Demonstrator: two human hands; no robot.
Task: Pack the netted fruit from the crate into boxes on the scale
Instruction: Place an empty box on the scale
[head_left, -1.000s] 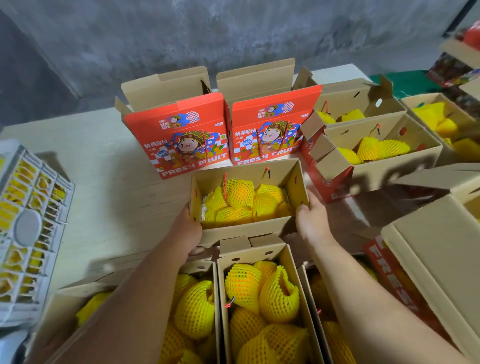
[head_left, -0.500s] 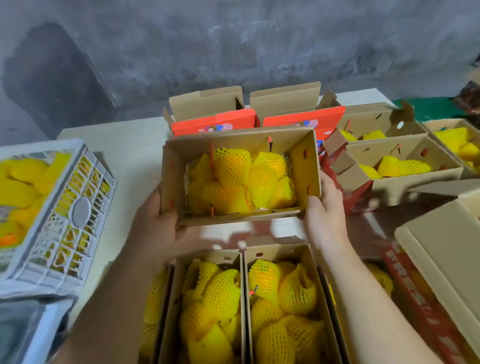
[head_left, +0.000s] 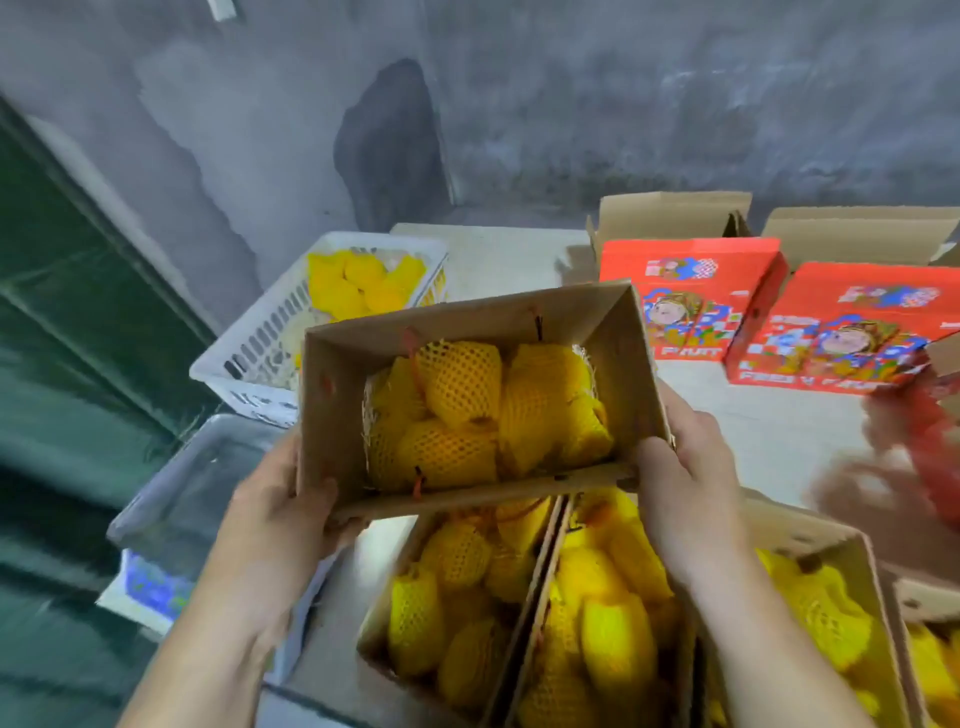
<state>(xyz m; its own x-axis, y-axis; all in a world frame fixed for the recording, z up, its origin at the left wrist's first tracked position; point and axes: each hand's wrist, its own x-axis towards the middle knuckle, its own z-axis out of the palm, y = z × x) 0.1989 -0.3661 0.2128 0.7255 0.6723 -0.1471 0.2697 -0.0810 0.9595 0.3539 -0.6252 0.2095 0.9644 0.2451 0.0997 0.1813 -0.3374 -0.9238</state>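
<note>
I carry an open cardboard box (head_left: 332, 415) in the air, with several yellow netted fruits (head_left: 462, 384) inside. My left hand (head_left: 280, 514) grips its near left corner from below, thumb on the front wall. My right hand (head_left: 685, 473) grips the near right corner. Behind the box, to the left, stands a white plastic crate (head_left: 260, 338) with more yellow fruit (head_left: 358, 286) in it. A metal scale platform (head_left: 192, 493) with a blue front panel lies below left of the held box.
Filled open boxes (head_left: 467, 597) of netted fruit stand side by side under my arms. Two red printed boxes (head_left: 691, 291) with open flaps stand at the back right of the pale table (head_left: 769, 415). A grey wall rises behind, a dark green surface at left.
The box went from resting on the table to lifted in both hands and has swung left toward the crate and scale. My view turned left with it.
</note>
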